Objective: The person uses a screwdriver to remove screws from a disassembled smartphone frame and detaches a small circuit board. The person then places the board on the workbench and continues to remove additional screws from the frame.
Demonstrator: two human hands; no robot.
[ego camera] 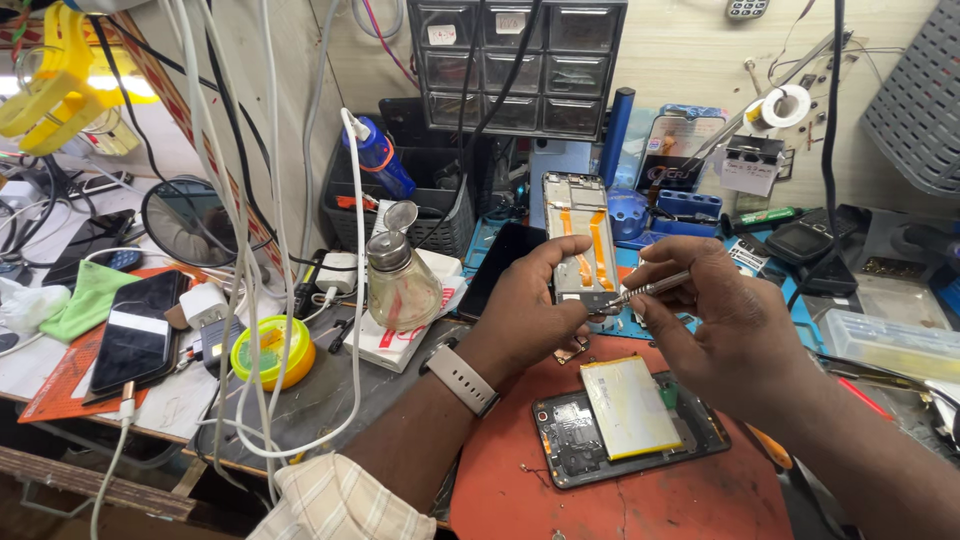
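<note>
My left hand [525, 310] holds a phone frame [579, 232] upright, its inside showing two orange flex strips. My right hand [715, 315] grips a thin metal tool [650, 289], tweezers or a small driver, with its tip at the frame's lower edge. A pale wristband [462, 379] is on my left wrist. Below both hands an opened phone [625, 425] lies on a red mat [640, 500], its cream-coloured battery [630, 405] lifted at an angle over the board.
A glass dispenser bottle [400, 275] stands left of my hands, beside a yellow tape roll [272, 350] and white cables [250, 250]. Two dark phones [135, 330] lie at far left. A drawer cabinet [515, 60] sits behind; a clear box [885, 342] at right.
</note>
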